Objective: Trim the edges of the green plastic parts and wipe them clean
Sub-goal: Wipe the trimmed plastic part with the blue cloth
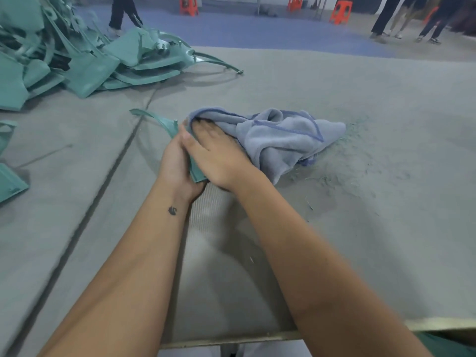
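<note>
- Wiping is underway: left hand (177, 161) grips the curved green plastic part (164, 124) mid-table; right hand (213, 148), fingers flat, presses the grey-blue cloth (283, 135) on it.
- Far-left heap of green parts (77, 55) probably awaits.

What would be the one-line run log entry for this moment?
step: wiping | left hand: grips green plastic part | right hand: presses blue cloth on part | shavings: right of cloth | pile of parts: far left

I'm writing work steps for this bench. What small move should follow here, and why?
Probably slide the right hand, its flat fingers under the grey-blue towel cloth, along the curved green plastic part that the left hand grips; its thin far end is not covered by the cloth.
</note>
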Available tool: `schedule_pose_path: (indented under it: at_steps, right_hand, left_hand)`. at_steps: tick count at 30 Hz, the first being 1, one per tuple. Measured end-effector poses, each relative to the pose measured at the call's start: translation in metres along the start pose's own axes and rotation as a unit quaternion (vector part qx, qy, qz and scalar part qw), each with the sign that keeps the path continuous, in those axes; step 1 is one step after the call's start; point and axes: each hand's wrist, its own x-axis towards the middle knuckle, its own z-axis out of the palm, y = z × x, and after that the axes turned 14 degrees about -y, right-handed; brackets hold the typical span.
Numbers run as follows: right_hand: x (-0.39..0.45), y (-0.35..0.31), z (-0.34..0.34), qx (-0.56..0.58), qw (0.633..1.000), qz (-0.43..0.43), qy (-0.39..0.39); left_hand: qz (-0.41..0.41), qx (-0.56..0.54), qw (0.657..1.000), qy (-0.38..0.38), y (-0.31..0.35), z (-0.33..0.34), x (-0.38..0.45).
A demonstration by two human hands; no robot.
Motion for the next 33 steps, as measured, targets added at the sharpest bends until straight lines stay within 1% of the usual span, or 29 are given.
schedule_pose_path:
  at_steps: [4, 6, 9, 11, 13, 14, 16, 17, 18, 19, 21, 23, 25, 26, 27, 29, 31, 33]
  right_hand:
    - [-0.002, 0.012, -0.010, 0.028, 0.999, 0.006, -0.021]
    - [-0.009, 0.016, -0.011, 0.030, 0.999, 0.011, 0.000]
    - [-0.021, 0.013, -0.006, 0.059, 0.996, 0.022, 0.068]
    - [-0.026, 0.002, -0.003, 0.121, 0.991, -0.009, 0.048]
    - [-0.025, -0.009, 0.001, 0.151, 0.987, -0.047, 0.012]
    - [-0.023, -0.011, 0.003, 0.134, 0.989, -0.061, 0.000]
    - [-0.019, -0.011, 0.004, 0.025, 0.998, -0.063, -0.012]
    - [-0.017, -0.010, 0.004, -0.032, 0.998, -0.045, -0.015]
    - [-0.016, -0.007, 0.005, -0.061, 0.998, -0.022, -0.016]
    - [-0.015, -0.003, 0.004, -0.063, 0.998, -0.004, -0.016]
    - [-0.015, 0.007, 0.002, -0.023, 1.000, 0.020, -0.007]
    - [-0.019, 0.018, -0.003, 0.018, 0.999, 0.044, 0.024]
    - [-0.023, 0.028, -0.011, 0.078, 0.990, 0.063, 0.098]
    - [-0.025, 0.030, -0.016, 0.123, 0.981, 0.057, 0.142]
    - [-0.026, 0.032, -0.022, 0.185, 0.966, 0.039, 0.175]
    - [-0.029, 0.036, -0.033, 0.299, 0.930, -0.003, 0.214]
    - [-0.032, 0.040, -0.042, 0.374, 0.897, -0.029, 0.233]
    - [-0.033, 0.042, -0.047, 0.446, 0.857, -0.070, 0.249]
  left_hand:
    - [0.004, 0.045, 0.997, 0.068, 0.004, 0.003, 0.001]
    - [0.000, 0.059, 0.995, 0.083, 0.004, 0.003, 0.002]
    - [0.001, 0.063, 0.995, 0.077, 0.003, 0.002, 0.004]
    - [0.011, 0.047, 0.996, 0.070, 0.002, -0.001, 0.005]
    - [0.030, 0.019, 0.999, 0.040, 0.001, -0.005, 0.004]
    - [0.034, 0.007, 0.999, 0.018, 0.001, -0.006, 0.002]
    - [0.020, 0.002, 1.000, -0.003, 0.002, -0.005, -0.002]
    - [0.012, 0.008, 1.000, 0.004, 0.002, -0.003, -0.002]
    - [0.011, 0.015, 1.000, 0.019, 0.002, -0.001, -0.002]
    - [0.015, 0.023, 0.999, 0.034, 0.002, 0.002, -0.001]
    - [0.029, 0.039, 0.997, 0.052, 0.003, 0.007, -0.001]
    - [0.037, 0.056, 0.996, 0.052, 0.005, 0.010, -0.001]
    - [0.041, 0.087, 0.995, 0.031, 0.010, 0.009, -0.003]
    - [0.041, 0.100, 0.994, 0.023, 0.012, 0.008, -0.003]
    - [0.039, 0.108, 0.993, 0.020, 0.015, 0.007, -0.004]
    - [0.030, 0.115, 0.992, 0.030, 0.018, 0.004, -0.004]
    - [0.019, 0.127, 0.991, 0.043, 0.021, 0.003, -0.005]
    - [0.022, 0.148, 0.987, 0.052, 0.021, 0.004, -0.005]
